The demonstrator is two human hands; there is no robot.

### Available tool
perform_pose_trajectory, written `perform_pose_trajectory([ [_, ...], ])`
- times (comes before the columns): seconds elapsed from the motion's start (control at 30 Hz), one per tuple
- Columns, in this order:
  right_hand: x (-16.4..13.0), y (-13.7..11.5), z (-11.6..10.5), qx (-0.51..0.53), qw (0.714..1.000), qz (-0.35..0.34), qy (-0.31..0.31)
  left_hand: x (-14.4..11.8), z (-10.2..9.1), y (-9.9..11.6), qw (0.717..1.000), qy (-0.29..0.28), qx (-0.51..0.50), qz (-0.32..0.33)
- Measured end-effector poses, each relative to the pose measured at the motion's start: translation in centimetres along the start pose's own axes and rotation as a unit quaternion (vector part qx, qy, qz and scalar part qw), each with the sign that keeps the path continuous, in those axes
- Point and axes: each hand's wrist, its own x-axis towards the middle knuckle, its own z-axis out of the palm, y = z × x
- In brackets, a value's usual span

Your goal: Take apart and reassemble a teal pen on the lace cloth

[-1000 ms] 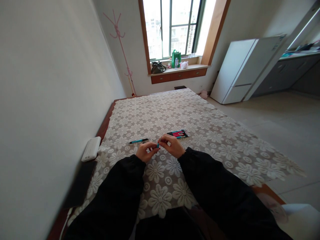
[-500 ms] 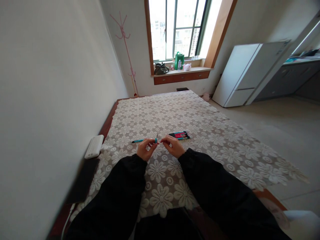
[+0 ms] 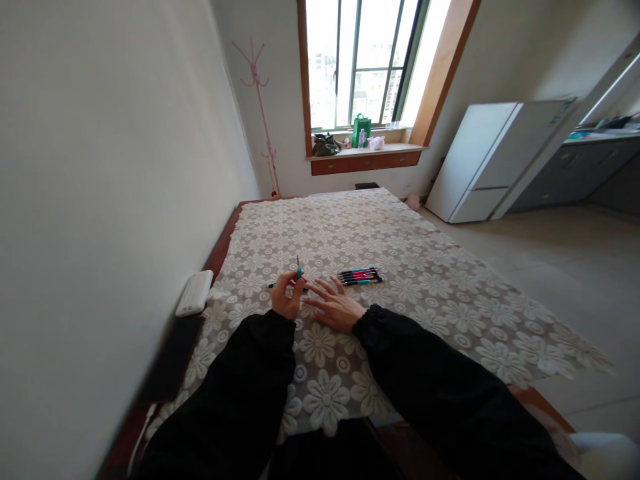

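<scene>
- The left hand (image 3: 286, 297) pinches a small teal pen part (image 3: 299, 269) between thumb and fingertips, holding it upright just above the cloth (image 3: 410, 280).
- The right hand (image 3: 334, 305) lies flat on the cloth with fingers spread, holding nothing; its fingertips sit just beside the left hand's.
- Behind the left fingers a teal pen (image 3: 275, 285) lies on the cloth, partly hidden by them.
- Just beyond the right fingertips lies a tight row of pens (image 3: 360, 275), black, red and teal, side by side.
- The cloth is a beige lace sheet with white flowers, spread over a low wooden platform that runs along the wall (image 3: 100, 167) on the left.
- Well left of the left fingers, by the wall, rests a white box (image 3: 194, 293).
- Far ahead of both hands a window (image 3: 365, 60) lights the room; bags sit on its sill (image 3: 365, 148), and a pink coat stand (image 3: 263, 107) stands in the corner.
- Far off to the right stand a white fridge (image 3: 485, 160) and grey cabinets (image 3: 590, 170), on a pale tiled floor (image 3: 560, 267).
</scene>
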Motion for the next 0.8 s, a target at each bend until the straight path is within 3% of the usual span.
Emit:
perform_pose_trajectory([
  [0.17, 1.3, 0.2, 0.3, -0.003, 1.0, 0.01, -0.005, -0.1, 0.0, -0.6, 1.0, 0.008, -0.001, -0.01],
  [0.33, 2.3, 0.5, 0.6, 0.021, 0.998, -0.006, 0.051, -0.1, 0.0, -0.4, 1.0, 0.002, -0.008, -0.003],
  [0.5, 1.6, 1.1, 0.1, 0.035, 0.995, 0.064, 0.07, 0.0, 0.0, 0.0, 1.0, -0.016, -0.008, 0.003],
  [0.67, 0.9, 2.3, -0.3, 0.092, 0.991, 0.076, 0.066, 0.0, -0.1, 0.2, 0.998, -0.055, 0.007, 0.022],
  [0.73, 0.9, 2.9, -0.3, 0.144, 0.978, 0.107, 0.107, 0.0, -0.1, 0.2, 0.997, -0.067, 0.01, 0.028],
  [0.8, 1.0, 3.3, -0.4, 0.241, 0.94, 0.162, 0.176, 0.0, -0.1, 0.2, 0.997, -0.076, 0.014, 0.029],
])
